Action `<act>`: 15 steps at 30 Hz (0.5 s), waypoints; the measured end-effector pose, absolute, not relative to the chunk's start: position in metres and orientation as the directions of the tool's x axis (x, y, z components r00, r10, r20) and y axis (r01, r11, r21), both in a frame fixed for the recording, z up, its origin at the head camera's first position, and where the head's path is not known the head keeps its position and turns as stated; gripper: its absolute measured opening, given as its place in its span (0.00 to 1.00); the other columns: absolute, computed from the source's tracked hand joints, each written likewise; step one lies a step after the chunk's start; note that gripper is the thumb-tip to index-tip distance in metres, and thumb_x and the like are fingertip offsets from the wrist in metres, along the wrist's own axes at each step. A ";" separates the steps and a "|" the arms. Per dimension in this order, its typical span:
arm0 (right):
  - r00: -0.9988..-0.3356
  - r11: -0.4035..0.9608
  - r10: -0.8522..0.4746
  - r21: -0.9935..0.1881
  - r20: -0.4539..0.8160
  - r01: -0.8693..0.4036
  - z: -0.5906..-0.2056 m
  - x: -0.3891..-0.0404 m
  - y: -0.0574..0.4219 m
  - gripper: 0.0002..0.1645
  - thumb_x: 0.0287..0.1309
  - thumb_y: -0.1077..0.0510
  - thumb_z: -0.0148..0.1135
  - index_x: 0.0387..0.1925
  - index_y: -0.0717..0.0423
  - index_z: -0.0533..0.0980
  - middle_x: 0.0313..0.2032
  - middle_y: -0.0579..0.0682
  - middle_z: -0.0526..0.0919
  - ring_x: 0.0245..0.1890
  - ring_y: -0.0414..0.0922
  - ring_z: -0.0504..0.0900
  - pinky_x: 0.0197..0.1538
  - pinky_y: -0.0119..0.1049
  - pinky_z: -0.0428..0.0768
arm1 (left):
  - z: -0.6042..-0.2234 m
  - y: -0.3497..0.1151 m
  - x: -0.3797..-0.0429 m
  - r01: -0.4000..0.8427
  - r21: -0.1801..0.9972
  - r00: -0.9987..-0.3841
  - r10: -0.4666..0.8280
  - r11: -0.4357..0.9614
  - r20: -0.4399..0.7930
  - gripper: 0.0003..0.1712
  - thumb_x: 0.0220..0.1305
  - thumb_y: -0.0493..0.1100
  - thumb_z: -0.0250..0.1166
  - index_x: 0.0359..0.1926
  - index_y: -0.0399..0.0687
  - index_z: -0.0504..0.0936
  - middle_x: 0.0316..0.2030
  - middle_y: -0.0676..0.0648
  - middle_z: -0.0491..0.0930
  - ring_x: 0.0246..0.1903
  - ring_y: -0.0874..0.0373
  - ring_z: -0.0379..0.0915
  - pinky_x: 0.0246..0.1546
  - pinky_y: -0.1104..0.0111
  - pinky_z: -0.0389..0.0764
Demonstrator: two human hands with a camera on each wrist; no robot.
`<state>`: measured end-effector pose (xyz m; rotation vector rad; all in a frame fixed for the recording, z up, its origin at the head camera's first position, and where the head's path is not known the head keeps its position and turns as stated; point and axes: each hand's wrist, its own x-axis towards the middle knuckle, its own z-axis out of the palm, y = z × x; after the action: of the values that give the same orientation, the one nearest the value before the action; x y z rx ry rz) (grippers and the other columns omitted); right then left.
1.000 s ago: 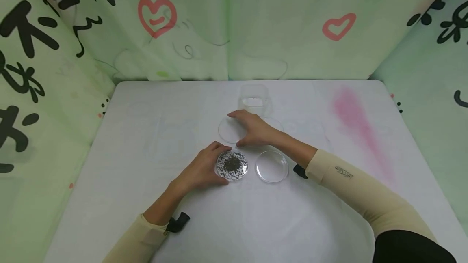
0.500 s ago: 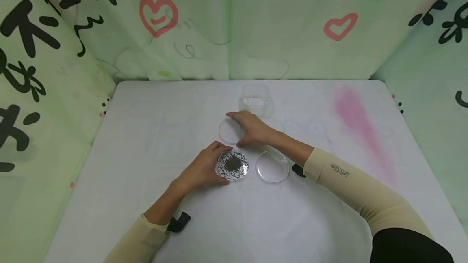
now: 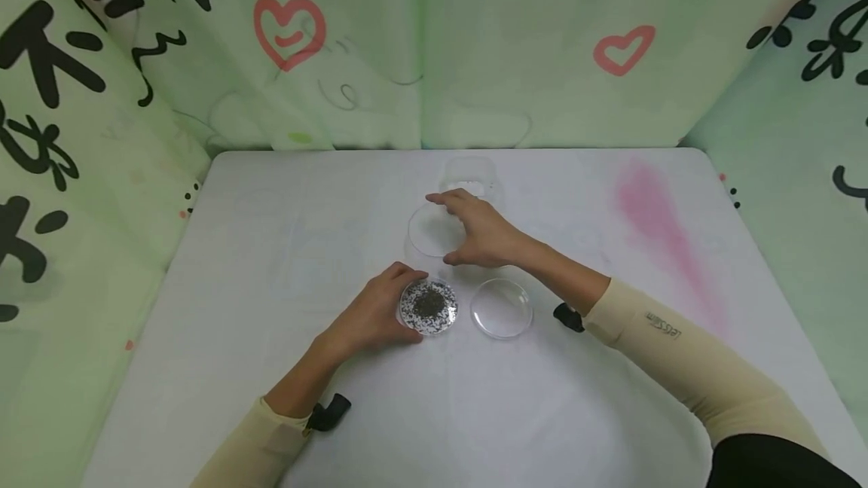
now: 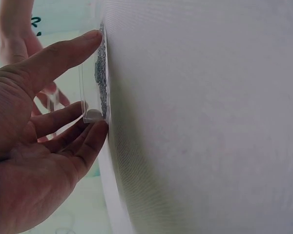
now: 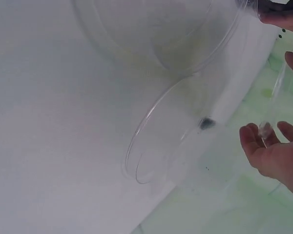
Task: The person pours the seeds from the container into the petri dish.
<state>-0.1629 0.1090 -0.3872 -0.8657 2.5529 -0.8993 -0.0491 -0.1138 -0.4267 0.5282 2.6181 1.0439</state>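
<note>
My left hand [image 3: 380, 310] curls round the side of a petri dish [image 3: 430, 307] on the white table. Dark grains lie inside this dish, piled in the middle. The left wrist view shows the grains [image 4: 101, 78] side-on, with thumb and fingers at the clear wall. My right hand [image 3: 484, 233] pinches the rim of a clear, shallow round dish [image 3: 434, 230] just beyond, held slightly above the table. Whether that piece is a lid or a base, I cannot tell. In the right wrist view, thumb and fingers of the right hand [image 5: 278, 158] are at its edge.
Another clear round dish [image 3: 502, 309] lies right of the grain dish. The right wrist view shows one more clear dish [image 5: 151, 131] on the table. A clear boxy container [image 3: 468, 172] stands at the back edge. Green printed curtains [image 3: 542, 59] enclose the table.
My right hand has lifted the clear round dish off the table, moving slightly up and away from me. The left hand stays on the grain dish.
</note>
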 end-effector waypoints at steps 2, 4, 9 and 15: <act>-0.777 0.614 -0.626 -0.659 -0.071 -0.434 -0.385 -0.162 0.113 0.60 0.45 0.59 0.82 0.78 0.52 0.62 0.73 0.56 0.67 0.70 0.59 0.73 0.67 0.56 0.76 | -0.426 -0.114 -0.049 0.225 0.704 -0.898 0.424 0.673 -0.118 0.52 0.40 0.39 0.87 0.69 0.40 0.75 0.61 0.43 0.75 0.60 0.47 0.76 0.63 0.52 0.79; -0.780 0.602 -0.622 -0.676 -0.064 -0.425 -0.386 -0.161 0.118 0.60 0.45 0.59 0.82 0.78 0.52 0.62 0.73 0.56 0.68 0.70 0.58 0.73 0.67 0.57 0.75 | -0.426 -0.114 -0.049 0.221 0.706 -0.898 0.422 0.673 -0.121 0.52 0.40 0.39 0.87 0.69 0.40 0.75 0.61 0.43 0.75 0.60 0.46 0.76 0.63 0.52 0.79; -0.796 0.558 -0.602 -0.744 -0.058 -0.368 -0.389 -0.157 0.129 0.60 0.43 0.63 0.82 0.78 0.54 0.61 0.71 0.59 0.71 0.68 0.58 0.75 0.69 0.55 0.74 | -0.427 -0.114 -0.049 0.227 0.704 -0.896 0.428 0.672 -0.119 0.52 0.41 0.39 0.87 0.69 0.41 0.75 0.61 0.43 0.75 0.60 0.46 0.76 0.64 0.51 0.78; -0.825 0.463 -0.563 -0.845 -0.048 -0.267 -0.391 -0.150 0.141 0.62 0.40 0.69 0.81 0.76 0.56 0.58 0.72 0.60 0.70 0.61 0.59 0.76 0.73 0.51 0.70 | -0.427 -0.114 -0.050 0.241 0.697 -0.895 0.433 0.676 -0.110 0.52 0.40 0.40 0.87 0.70 0.42 0.75 0.61 0.43 0.75 0.60 0.46 0.76 0.63 0.51 0.78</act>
<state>-0.1497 0.1410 -0.3914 -0.7055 2.3951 -1.2998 -0.0498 -0.1138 -0.4272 0.5389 2.6242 1.0355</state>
